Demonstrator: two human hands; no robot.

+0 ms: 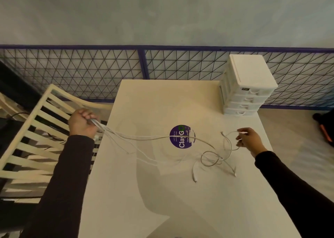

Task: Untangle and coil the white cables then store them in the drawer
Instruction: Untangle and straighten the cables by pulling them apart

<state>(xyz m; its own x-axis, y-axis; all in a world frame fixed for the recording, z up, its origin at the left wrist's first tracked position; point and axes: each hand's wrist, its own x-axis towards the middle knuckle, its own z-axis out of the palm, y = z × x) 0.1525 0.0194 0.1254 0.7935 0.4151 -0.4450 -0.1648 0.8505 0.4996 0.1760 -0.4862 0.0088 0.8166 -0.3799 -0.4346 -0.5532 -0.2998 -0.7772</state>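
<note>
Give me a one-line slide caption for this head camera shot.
Left hand grips a bundle of white cables stretched across the table while the right hand pinches a loop.

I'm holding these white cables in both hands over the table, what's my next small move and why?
Probably draw the right hand up and away, easing its pinched strand out of the loops on the table. The left hand grips the white cables bunched at the table's left edge, anchoring them, and the tangle lies close to the right hand.
</note>
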